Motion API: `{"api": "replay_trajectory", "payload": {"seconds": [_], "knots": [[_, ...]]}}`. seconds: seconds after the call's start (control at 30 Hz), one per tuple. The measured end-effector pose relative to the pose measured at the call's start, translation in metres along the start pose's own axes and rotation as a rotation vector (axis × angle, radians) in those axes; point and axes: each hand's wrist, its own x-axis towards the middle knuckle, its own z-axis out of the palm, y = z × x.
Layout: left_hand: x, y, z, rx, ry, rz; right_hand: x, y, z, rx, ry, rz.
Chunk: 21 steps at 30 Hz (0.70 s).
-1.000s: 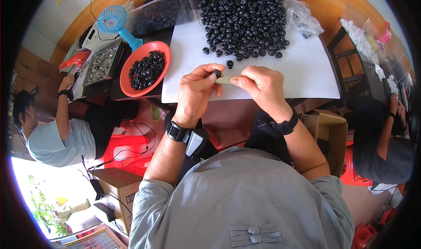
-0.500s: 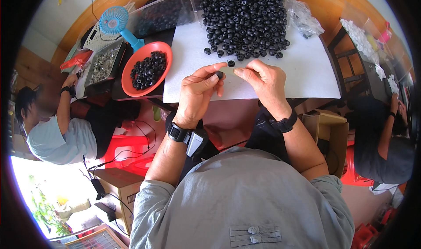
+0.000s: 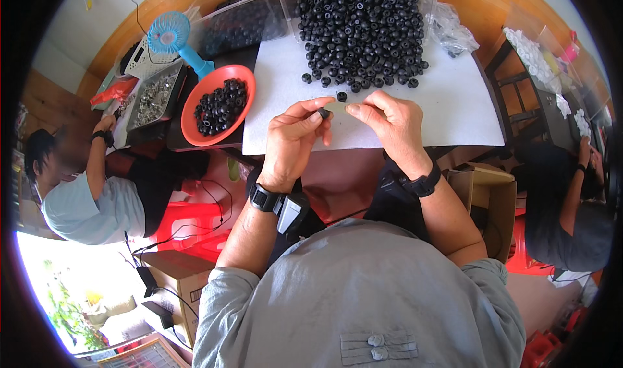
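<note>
My left hand (image 3: 292,134) pinches a small round black plastic piece (image 3: 323,113) between thumb and fingers. Opposite it, my right hand (image 3: 391,120) grips a thin pale greenish flat strip (image 3: 337,107), whose far end meets the black piece; the exact contact is too small to make out. Just beyond my fingertips a single black piece (image 3: 342,97) with a hole lies on the white sheet (image 3: 448,108). Farther back spreads a big heap of the same black pieces (image 3: 363,31). To the left, an orange-red bowl (image 3: 189,123) contains more of them.
A blue fan (image 3: 170,32) stands behind the bowl, beside a clear bin (image 3: 285,8). Clear plastic bags (image 3: 454,31) lie right of the heap. One person (image 3: 97,199) works at left by a tray of metal parts (image 3: 156,95), another (image 3: 564,199) at right. An open carton (image 3: 500,202) sits below.
The strip's end has dipped slightly toward the black piece in my left hand. Both hands keep their grip in nearly the same place.
</note>
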Motion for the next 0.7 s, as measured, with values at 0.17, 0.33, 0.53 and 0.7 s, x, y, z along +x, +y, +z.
{"api": "replay_trajectory", "payload": {"seconds": [0.17,0.33,0.53,0.7], "knots": [[-0.0009,0.0016,0.004,0.048,0.02,-0.016,-0.0003,0.0021,0.0003,-0.025,-0.003,-0.028],[-0.0025,0.0006,0.0032,0.006,0.004,-0.005,-0.0006,0.0009,-0.0001,-0.038,-0.002,-0.04],[0.0,0.0002,0.0043,0.01,0.02,0.0,-0.0008,0.0008,0.0002,-0.028,-0.001,-0.06],[-0.0017,0.0017,0.0103,0.071,0.072,0.004,-0.002,0.0043,0.0043,-0.068,0.031,-0.131]]}}
